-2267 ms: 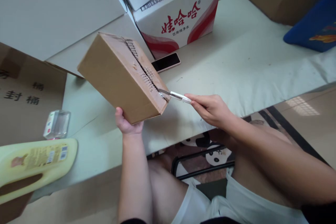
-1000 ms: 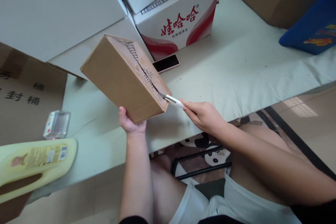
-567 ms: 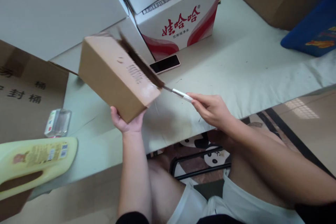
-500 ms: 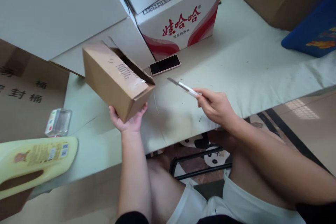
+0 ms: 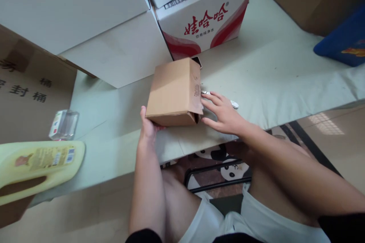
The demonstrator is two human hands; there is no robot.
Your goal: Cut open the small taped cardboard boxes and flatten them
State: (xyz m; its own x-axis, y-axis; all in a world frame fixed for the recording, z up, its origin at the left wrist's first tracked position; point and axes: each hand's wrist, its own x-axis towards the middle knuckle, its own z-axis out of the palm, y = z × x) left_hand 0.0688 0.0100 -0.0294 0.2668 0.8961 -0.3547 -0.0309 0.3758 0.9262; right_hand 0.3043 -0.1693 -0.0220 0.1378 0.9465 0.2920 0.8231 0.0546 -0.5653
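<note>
A small brown cardboard box (image 5: 171,89) is tilted over the table, its printed, torn side facing right. My left hand (image 5: 148,127) grips its lower left corner from below, thumb up along the edge. My right hand (image 5: 224,114) has its fingers spread at the box's right side, the fingertips at or very near the torn side. The knife (image 5: 234,104) lies on the table behind my right hand, partly hidden by the fingers. Only a corner of the phone (image 5: 197,60) shows behind the box.
White cartons (image 5: 116,49) and a red-and-white carton (image 5: 208,26) stand at the back. On the left are a yellow bottle (image 5: 62,167), a clear plastic case (image 5: 68,125) and a big brown carton (image 5: 25,83). A blue object (image 5: 342,45) is at the right on the pale tablecloth (image 5: 273,72).
My right hand has let go of the knife, which now lies on the table, and has moved to the box. My left hand has turned the box and brought it right, covering most of the phone.
</note>
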